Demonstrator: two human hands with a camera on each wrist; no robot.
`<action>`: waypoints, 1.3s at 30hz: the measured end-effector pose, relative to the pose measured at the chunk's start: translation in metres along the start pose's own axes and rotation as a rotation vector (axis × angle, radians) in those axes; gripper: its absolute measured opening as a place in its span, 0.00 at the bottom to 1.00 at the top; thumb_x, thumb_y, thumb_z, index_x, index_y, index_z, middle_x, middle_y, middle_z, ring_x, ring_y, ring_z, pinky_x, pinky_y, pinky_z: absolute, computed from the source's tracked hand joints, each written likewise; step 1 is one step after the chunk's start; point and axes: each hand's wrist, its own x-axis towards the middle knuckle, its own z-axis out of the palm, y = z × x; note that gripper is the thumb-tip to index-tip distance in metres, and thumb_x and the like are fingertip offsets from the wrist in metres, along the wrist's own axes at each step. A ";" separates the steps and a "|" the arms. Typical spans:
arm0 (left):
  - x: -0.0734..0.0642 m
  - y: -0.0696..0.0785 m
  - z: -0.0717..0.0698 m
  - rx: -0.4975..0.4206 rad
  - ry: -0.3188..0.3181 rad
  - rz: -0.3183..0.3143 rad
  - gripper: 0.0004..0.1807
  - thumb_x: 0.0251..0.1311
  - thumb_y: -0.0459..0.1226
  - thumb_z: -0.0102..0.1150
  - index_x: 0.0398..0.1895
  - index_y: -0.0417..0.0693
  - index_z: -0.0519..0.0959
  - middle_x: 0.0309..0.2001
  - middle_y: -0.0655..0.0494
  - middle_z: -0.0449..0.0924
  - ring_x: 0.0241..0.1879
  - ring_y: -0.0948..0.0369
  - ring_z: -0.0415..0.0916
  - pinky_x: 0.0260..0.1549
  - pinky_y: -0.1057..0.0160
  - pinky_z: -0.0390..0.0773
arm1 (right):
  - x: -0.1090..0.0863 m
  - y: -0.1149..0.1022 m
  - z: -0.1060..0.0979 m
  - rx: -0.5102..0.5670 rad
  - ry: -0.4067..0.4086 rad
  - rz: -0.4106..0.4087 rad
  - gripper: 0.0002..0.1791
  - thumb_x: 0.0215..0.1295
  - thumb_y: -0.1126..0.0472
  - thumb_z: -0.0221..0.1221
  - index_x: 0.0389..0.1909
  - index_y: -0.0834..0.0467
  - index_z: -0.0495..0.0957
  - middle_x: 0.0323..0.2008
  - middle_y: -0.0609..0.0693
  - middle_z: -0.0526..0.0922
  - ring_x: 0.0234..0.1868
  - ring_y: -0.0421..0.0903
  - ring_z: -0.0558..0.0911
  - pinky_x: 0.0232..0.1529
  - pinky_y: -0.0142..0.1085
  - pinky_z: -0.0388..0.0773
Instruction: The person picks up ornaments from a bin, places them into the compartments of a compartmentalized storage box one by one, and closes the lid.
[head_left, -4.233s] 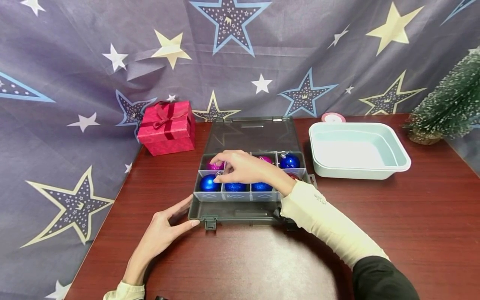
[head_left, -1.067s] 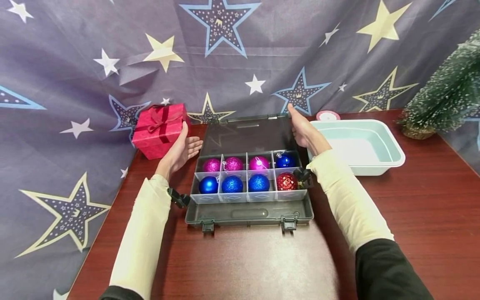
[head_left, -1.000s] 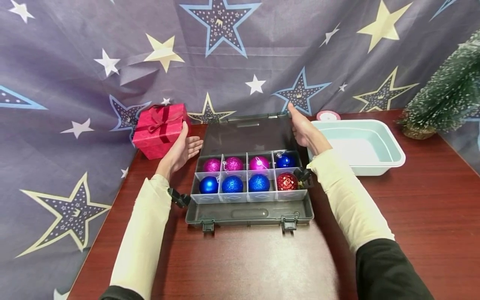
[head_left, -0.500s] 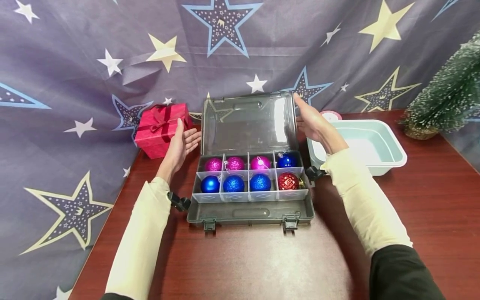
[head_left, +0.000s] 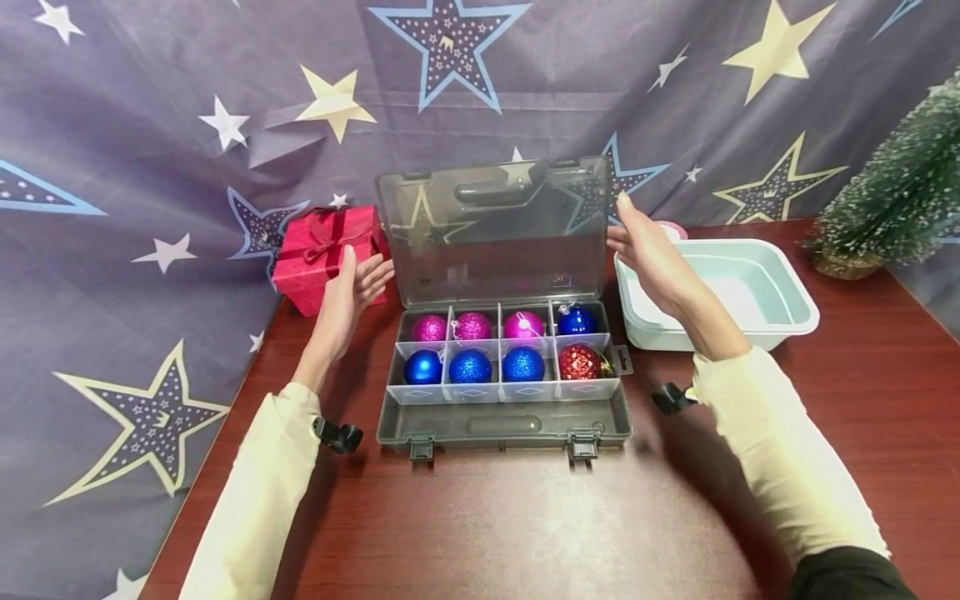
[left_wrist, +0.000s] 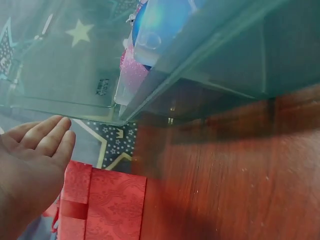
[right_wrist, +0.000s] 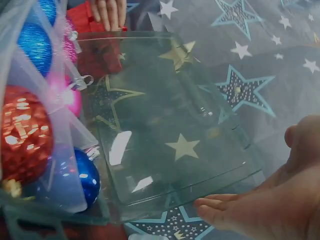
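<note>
A dark clear plastic organizer box [head_left: 502,427] lies on the table, its lid [head_left: 495,242] raised nearly upright. Its divided compartments hold several Christmas baubles: pink glitter ones [head_left: 472,326], blue ones [head_left: 470,366] and a faceted red one [head_left: 579,362]. My left hand [head_left: 341,308], fingers straight, is at the lid's left edge, in front of the gift box. At the lid's right edge is my right hand [head_left: 660,258], its straight fingertips against or very near the rim in the right wrist view. Neither hand curls round anything.
A red gift box [head_left: 326,258] with a bow stands at the back left. On the right is a pale green plastic basin [head_left: 716,337], with a ribbon roll [head_left: 672,231] partly hidden behind it. A small frosted Christmas tree [head_left: 896,192] stands far right. Star-patterned cloth [head_left: 187,317] hangs behind.
The lid has swung up from lying back to nearly upright, with both hands at its sides moving toward me. Earlier, my right hand was over the baubles and my left at the box's front corner.
</note>
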 end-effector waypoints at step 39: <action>-0.115 0.006 -0.016 0.609 -0.204 0.192 0.31 0.83 0.50 0.37 0.80 0.43 0.61 0.76 0.46 0.64 0.73 0.49 0.63 0.68 0.74 0.56 | -0.128 0.065 0.017 -0.365 0.189 -0.304 0.25 0.80 0.60 0.56 0.72 0.65 0.71 0.66 0.63 0.77 0.57 0.32 0.78 0.55 0.19 0.71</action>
